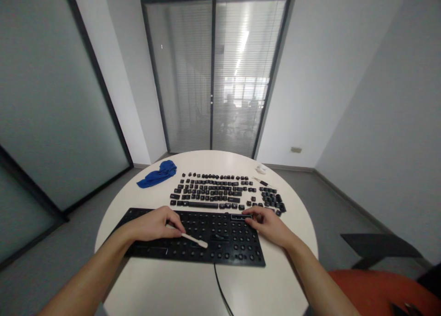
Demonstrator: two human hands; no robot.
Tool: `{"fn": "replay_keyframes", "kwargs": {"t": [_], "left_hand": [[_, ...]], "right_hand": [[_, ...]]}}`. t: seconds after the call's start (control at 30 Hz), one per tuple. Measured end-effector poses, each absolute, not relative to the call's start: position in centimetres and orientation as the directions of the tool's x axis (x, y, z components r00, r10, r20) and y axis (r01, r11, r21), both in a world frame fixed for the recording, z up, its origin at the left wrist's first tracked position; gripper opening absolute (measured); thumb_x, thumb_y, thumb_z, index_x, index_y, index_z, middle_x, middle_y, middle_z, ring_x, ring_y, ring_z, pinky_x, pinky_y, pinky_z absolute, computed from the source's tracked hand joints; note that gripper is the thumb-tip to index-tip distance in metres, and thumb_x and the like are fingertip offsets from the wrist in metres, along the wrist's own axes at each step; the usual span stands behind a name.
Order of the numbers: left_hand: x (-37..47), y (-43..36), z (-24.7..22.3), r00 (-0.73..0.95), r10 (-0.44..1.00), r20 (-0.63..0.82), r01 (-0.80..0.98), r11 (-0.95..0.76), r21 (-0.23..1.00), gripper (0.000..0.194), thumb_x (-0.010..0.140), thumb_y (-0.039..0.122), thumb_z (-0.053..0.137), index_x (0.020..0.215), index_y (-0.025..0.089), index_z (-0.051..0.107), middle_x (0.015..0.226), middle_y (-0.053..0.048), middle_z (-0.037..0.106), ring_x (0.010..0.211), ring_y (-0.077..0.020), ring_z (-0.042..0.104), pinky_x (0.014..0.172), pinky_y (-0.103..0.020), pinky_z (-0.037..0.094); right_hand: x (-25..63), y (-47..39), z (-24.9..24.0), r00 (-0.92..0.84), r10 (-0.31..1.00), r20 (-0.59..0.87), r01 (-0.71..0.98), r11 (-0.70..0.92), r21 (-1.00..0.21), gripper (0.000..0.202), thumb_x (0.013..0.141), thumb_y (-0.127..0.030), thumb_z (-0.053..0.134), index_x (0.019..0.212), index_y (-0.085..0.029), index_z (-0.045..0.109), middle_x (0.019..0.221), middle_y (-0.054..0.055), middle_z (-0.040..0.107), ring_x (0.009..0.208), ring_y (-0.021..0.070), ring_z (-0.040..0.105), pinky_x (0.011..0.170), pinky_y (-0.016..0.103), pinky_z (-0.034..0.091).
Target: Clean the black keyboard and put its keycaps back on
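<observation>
Head camera view, from the left: a crumpled blue cloth lies near the far left edge of the round white table. Nearer, the left hand is over the left part of the black keyboard, holding a slim white stick pinched between thumb and fingers, its broader end over the middle of the board. Just beyond the keyboard, loose black keys lie in rows—a long bar key in the nearest one. A black cable runs from the keyboard's near edge toward the person. The right hand touches the keyboard's far right corner, thumb and forefinger a narrow gap apart—nothing visible between them but the board's surface. Past it are a thin tool and a small white object. Farther right stands a red chair.
</observation>
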State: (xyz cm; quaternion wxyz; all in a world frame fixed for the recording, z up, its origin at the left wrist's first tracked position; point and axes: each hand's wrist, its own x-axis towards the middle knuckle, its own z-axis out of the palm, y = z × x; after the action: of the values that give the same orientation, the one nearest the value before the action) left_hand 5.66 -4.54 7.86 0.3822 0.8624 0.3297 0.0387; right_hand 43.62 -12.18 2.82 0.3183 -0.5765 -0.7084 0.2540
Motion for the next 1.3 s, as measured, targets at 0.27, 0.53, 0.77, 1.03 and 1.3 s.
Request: {"fn": "replay_keyframes", "kwargs": {"t": [0.27,0.53,0.77,1.03,1.3], "left_hand": [[4.6,-3.7,8.1,0.764,0.589,-0.264,0.588,-0.468,0.659,0.024,0.076,0.036,0.069,0.091,0.021,0.081,0.076,-0.001,0.073,0.068,-0.0165,0.061,0.061,-0.021,0.043],[3.7,-3.5,7.5,0.755,0.589,-0.286,0.591,-0.426,0.685,0.026,0.076,0.040,0.071,0.092,0.021,0.081,0.077,-0.002,0.073,0.069,-0.0168,0.062,0.061,-0.021,0.043],[4.9,-4.0,8.3,0.764,0.616,-0.192,0.537,-0.442,0.718,0.022,0.081,0.037,0.070,0.093,0.022,0.080,0.089,-0.002,0.077,0.080,-0.0194,0.068,0.072,-0.024,0.048],[10.1,-4.5,7.7,0.692,0.691,0.208,0.390,-0.600,0.699,0.023,0.092,0.030,0.058,0.107,0.021,0.073,0.106,-0.004,0.074,0.097,-0.0199,0.066,0.092,-0.033,0.048],[16.3,-6.6,5.6,0.573,0.663,0.481,0.349,-0.729,0.589,0.021,0.092,0.017,0.056,0.106,0.021,0.071,0.103,-0.004,0.071,0.096,-0.0202,0.065,0.091,-0.035,0.050]], "right_hand": [[43.6,-12.1,2.8,-0.131,0.979,0.156,0.667,0.203,-0.716,0.030,0.086,-0.039,0.061,0.105,-0.018,0.073,0.073,0.002,0.065,0.066,0.0180,0.055,0.064,0.030,0.042],[43.8,-12.0,2.5,-0.138,0.976,0.169,0.660,0.218,-0.719,0.029,0.086,-0.038,0.062,0.105,-0.019,0.073,0.073,0.002,0.065,0.067,0.0183,0.055,0.064,0.031,0.043],[43.8,-11.9,2.3,-0.132,0.976,0.173,0.661,0.217,-0.719,0.029,0.086,-0.037,0.062,0.106,-0.019,0.073,0.076,0.002,0.066,0.068,0.0179,0.057,0.066,0.031,0.045],[43.2,-12.2,3.4,-0.208,0.922,0.328,0.646,0.381,-0.662,0.019,0.089,-0.033,0.062,0.099,-0.022,0.074,0.104,0.008,0.070,0.096,0.0238,0.062,0.088,0.040,0.048],[41.9,-12.5,3.5,-0.160,0.907,0.390,0.624,0.400,-0.671,0.026,0.093,-0.045,0.060,0.103,-0.024,0.073,0.102,0.009,0.071,0.101,0.0260,0.061,0.094,0.042,0.045]]}}
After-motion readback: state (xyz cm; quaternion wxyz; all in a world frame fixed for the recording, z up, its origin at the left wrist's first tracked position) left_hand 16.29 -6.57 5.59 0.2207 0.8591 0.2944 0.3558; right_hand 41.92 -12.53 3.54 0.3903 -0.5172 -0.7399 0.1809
